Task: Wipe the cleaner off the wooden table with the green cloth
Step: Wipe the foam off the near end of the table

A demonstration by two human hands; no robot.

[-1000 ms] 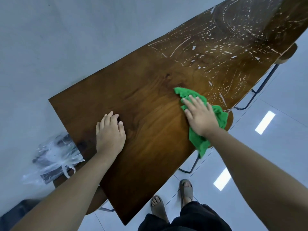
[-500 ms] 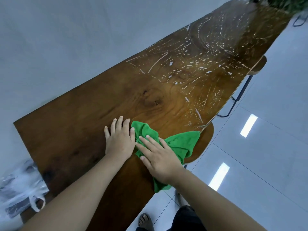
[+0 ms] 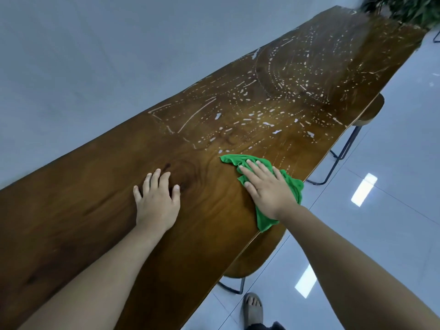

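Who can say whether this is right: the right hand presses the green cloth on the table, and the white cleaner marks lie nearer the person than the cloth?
One point is wrong. The head view shows the white cleaner marks beyond the green cloth, toward the far end of the table. The right hand does press the cloth.
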